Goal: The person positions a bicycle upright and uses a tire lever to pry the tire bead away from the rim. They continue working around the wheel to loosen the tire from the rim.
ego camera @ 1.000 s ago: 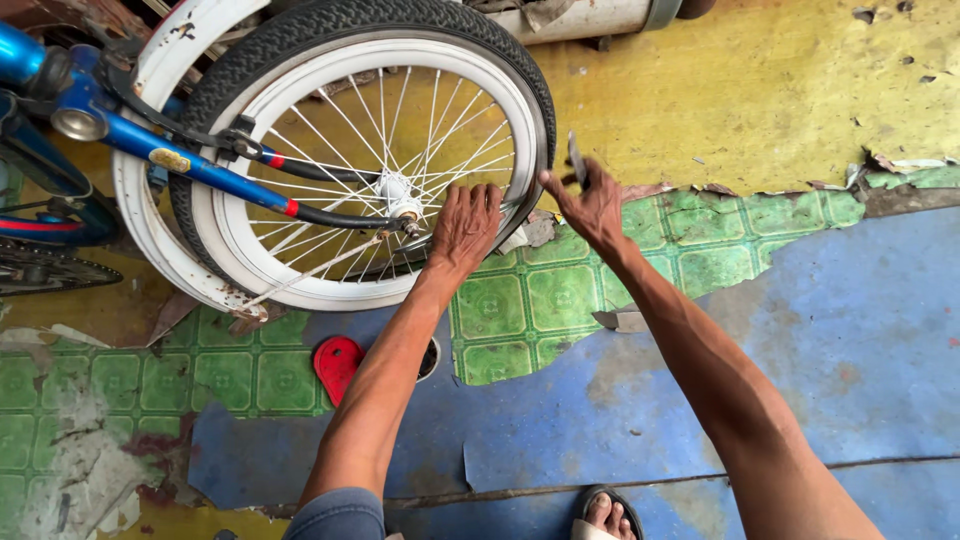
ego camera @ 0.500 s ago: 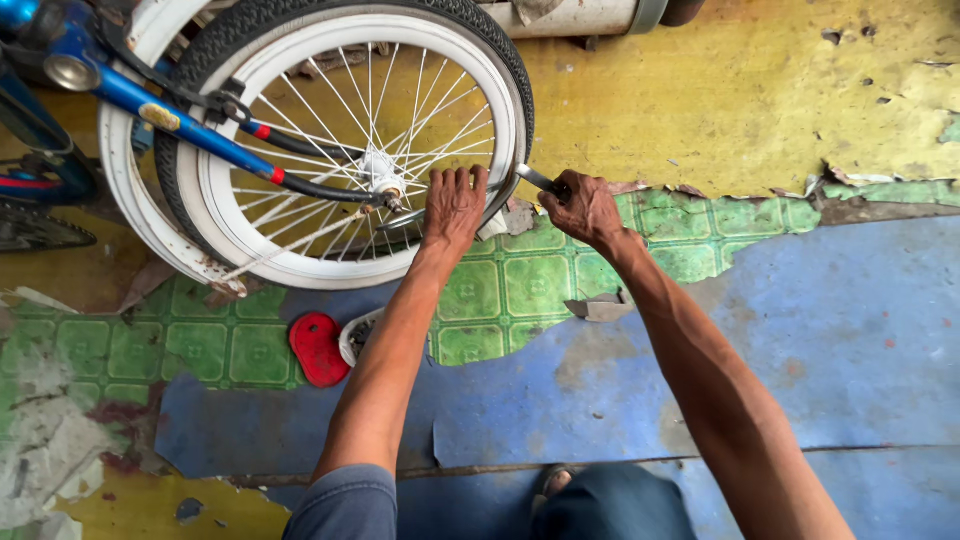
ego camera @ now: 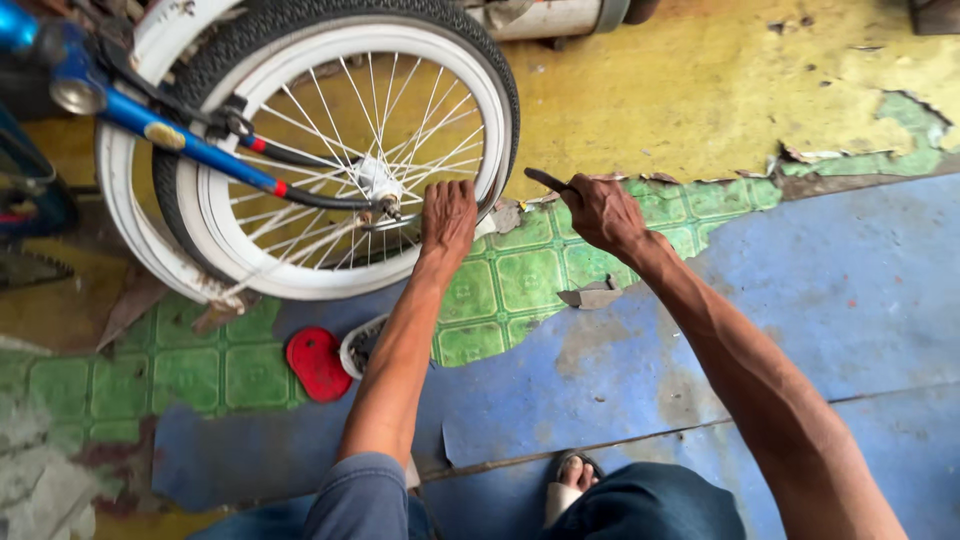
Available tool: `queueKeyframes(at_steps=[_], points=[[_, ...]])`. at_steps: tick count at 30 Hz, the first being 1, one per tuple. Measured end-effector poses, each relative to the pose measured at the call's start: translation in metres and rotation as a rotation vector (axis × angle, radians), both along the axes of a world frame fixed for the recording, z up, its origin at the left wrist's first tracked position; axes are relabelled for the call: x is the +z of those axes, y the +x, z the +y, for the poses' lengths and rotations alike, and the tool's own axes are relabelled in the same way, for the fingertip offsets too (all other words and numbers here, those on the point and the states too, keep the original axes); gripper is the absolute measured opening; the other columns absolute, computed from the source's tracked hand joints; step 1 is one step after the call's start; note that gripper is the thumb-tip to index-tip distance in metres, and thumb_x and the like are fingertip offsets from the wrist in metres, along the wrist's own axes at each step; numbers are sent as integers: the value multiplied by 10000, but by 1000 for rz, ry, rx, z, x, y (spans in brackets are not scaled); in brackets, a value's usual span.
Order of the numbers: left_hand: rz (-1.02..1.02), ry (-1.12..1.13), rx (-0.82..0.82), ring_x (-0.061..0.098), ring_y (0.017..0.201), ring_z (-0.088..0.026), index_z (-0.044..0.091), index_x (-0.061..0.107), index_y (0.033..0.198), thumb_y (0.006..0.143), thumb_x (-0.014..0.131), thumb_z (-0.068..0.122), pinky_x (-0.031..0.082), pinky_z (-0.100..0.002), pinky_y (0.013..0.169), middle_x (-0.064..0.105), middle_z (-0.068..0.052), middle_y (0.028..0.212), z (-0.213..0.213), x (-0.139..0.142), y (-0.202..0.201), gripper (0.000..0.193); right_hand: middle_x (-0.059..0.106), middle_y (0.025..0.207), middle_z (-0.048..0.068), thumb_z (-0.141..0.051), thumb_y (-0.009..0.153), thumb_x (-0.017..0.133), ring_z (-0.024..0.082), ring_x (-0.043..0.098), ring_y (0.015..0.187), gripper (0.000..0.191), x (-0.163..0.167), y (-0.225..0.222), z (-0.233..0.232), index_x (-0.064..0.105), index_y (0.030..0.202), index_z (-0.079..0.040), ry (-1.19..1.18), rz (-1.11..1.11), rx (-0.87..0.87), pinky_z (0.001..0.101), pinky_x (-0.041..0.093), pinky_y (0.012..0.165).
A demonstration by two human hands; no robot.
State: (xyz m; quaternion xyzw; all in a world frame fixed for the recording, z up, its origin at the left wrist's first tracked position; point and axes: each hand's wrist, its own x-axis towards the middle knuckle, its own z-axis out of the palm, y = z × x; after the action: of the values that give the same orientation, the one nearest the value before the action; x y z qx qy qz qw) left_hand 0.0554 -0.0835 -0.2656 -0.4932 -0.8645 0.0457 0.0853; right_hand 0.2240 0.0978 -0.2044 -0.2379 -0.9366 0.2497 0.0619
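Observation:
A small bicycle lies upside down with its blue frame [ego camera: 190, 148] at the upper left. Its wheel has a white rim [ego camera: 490, 95], a black tyre [ego camera: 400, 15] and thin spokes. My left hand [ego camera: 447, 215] rests flat on the lower right of the rim, near the hub [ego camera: 378, 185]. My right hand [ego camera: 600, 212] is closed on a slim dark metal tool [ego camera: 545, 180], whose tip points toward the tyre edge just right of the wheel.
A red lid [ego camera: 317, 362] and a small round container [ego camera: 358, 345] lie on the floor below the wheel. The floor has peeling yellow, green-tiled and blue patches. My sandalled foot [ego camera: 570, 480] shows at the bottom. A metal cylinder [ego camera: 545, 15] lies behind the wheel.
The view has shifted, so the wheel sits further left and up. My right hand moved slightly left with the tool toward the tyre edge. My left hand stays on the rim.

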Motion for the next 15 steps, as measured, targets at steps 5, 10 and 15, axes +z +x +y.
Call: queueKeyframes(at_steps=[5, 10, 15], points=[[1, 92, 4, 602, 913, -231, 81, 602, 1069, 877, 650, 147, 414, -401, 860, 643, -89, 933, 3, -6, -8, 209, 693, 806, 205, -287, 1055, 529, 406, 686, 689, 271, 22, -26, 2, 650, 1021, -48, 157, -371, 73, 533, 514, 596], [27, 64, -13, 642, 855, -249, 69, 616, 1066, 895, 647, 179, 426, -443, 796, 665, -94, 905, 18, 2, -20, 206, 723, 920, 203, -222, 973, 528, 392, 701, 791, 200, 57, -53, 12, 674, 1059, -115, 293, -498, 109, 524, 541, 662], [38, -18, -58, 640, 890, -237, 19, 612, 1159, 935, 646, 193, 423, -410, 922, 663, -119, 938, 22, 0, -21, 286, 707, 910, 200, -194, 966, 528, 400, 701, 774, 194, 59, -46, 21, 649, 1089, -104, 344, -571, 134, 535, 547, 658]])
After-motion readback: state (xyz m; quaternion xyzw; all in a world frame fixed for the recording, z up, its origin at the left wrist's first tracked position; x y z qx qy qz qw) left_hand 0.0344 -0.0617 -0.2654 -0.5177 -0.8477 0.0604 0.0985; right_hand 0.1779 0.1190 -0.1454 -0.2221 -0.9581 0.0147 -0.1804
